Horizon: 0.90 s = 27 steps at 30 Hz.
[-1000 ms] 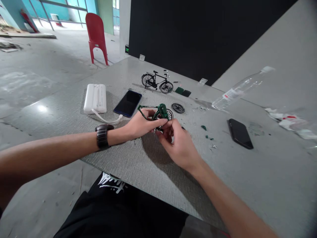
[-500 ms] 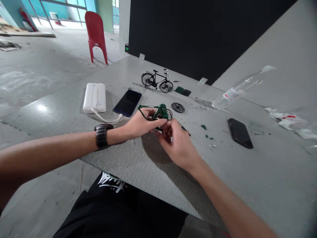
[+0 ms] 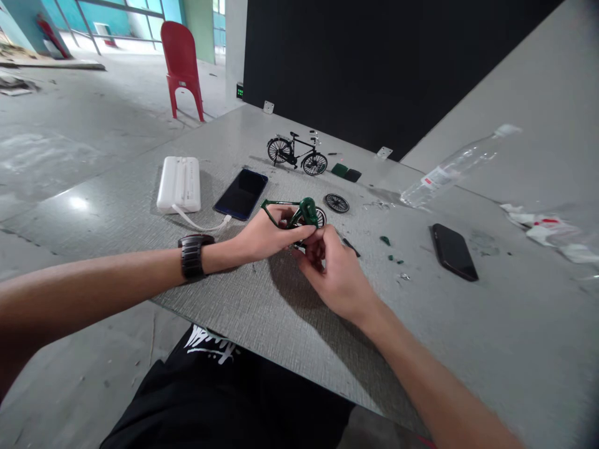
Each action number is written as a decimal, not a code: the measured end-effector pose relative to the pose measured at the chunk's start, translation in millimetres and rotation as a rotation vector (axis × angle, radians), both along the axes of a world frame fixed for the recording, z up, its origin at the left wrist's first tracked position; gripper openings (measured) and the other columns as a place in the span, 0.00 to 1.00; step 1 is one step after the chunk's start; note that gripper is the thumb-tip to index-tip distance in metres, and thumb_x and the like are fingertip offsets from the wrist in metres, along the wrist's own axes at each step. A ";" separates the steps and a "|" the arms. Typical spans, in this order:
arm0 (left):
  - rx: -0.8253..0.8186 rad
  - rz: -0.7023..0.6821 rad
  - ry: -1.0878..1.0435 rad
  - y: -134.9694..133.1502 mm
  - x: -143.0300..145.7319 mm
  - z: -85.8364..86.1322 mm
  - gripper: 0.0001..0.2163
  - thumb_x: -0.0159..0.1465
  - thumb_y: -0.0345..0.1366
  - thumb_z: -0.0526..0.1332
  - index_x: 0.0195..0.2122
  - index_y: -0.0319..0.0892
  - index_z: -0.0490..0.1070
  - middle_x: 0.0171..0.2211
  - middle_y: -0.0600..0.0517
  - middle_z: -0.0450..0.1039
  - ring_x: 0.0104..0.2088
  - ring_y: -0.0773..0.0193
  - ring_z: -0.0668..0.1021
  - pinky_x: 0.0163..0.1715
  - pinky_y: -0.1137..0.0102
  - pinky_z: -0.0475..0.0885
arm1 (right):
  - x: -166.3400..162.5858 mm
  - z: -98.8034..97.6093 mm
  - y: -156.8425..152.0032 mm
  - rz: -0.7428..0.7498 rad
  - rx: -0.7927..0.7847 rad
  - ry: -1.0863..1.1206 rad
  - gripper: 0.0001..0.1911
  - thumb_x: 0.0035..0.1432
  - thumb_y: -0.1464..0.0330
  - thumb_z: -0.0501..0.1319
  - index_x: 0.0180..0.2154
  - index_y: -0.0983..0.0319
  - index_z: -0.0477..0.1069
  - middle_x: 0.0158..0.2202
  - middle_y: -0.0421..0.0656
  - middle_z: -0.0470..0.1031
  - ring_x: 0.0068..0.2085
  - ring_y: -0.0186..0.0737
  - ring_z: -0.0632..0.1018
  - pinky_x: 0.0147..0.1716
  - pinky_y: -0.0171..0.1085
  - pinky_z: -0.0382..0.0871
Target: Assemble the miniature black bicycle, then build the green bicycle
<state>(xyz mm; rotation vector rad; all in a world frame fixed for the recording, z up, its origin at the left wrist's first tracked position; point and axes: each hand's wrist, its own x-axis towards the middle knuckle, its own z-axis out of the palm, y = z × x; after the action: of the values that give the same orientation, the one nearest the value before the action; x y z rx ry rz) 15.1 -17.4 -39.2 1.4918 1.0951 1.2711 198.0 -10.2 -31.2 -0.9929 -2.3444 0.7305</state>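
Between my two hands is a green model bicycle frame with a black spoked wheel at it. My left hand is closed around the frame, its thumb lying along the near side. The fingers of my right hand are pinched together at the wheel side, touching the model; my own fingers hide what exactly they grip. Just behind, a loose spoked wheel lies flat on the table. Small green parts and tiny silvery pieces are to the right of my right hand.
A finished black model bicycle stands at the back. To the left are a white power bank and a cabled phone. A dark phone and a tilted clear bottle are at right. A black panel rises behind the table.
Hardly anything differs. The green frame has shifted very slightly to the right in my hands, and both hands keep their grip.
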 end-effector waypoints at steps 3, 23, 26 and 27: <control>-0.002 0.002 0.004 -0.2 -0.3 -0.1 0.09 0.64 0.38 0.65 0.31 0.39 0.73 0.31 0.52 0.75 0.30 0.69 0.74 0.28 0.74 0.68 | 0.3 0.3 0.0 0.006 0.000 0.001 0.09 0.63 0.69 0.60 0.40 0.57 0.58 0.28 0.36 0.70 0.26 0.35 0.71 0.27 0.37 0.64; 0.002 -0.006 0.125 -3.3 -3.1 2.6 0.06 0.64 0.36 0.63 0.34 0.37 0.75 0.31 0.53 0.77 0.31 0.68 0.74 0.31 0.73 0.68 | -1.1 0.7 -2.2 0.033 -0.074 -0.063 0.10 0.66 0.64 0.60 0.39 0.56 0.57 0.27 0.36 0.71 0.25 0.37 0.72 0.25 0.39 0.63; 0.014 -0.005 0.166 -4.5 -3.5 4.1 0.07 0.65 0.35 0.62 0.36 0.36 0.76 0.32 0.52 0.77 0.31 0.69 0.72 0.31 0.74 0.66 | -0.6 0.6 -1.8 0.025 -0.090 -0.083 0.11 0.67 0.63 0.60 0.39 0.56 0.57 0.27 0.36 0.71 0.26 0.38 0.73 0.26 0.40 0.63; 0.020 -0.002 0.175 -4.6 -3.8 4.0 0.07 0.64 0.34 0.62 0.37 0.35 0.77 0.32 0.52 0.77 0.31 0.70 0.72 0.31 0.74 0.66 | -0.5 0.2 -1.6 0.022 -0.091 -0.089 0.11 0.67 0.63 0.60 0.39 0.56 0.57 0.27 0.37 0.71 0.26 0.39 0.73 0.26 0.40 0.63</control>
<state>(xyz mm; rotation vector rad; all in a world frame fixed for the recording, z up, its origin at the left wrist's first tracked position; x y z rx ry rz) 11.4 -21.9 -35.2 1.6428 1.1965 1.1701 197.5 -11.8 -31.0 -1.0601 -2.4201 0.8239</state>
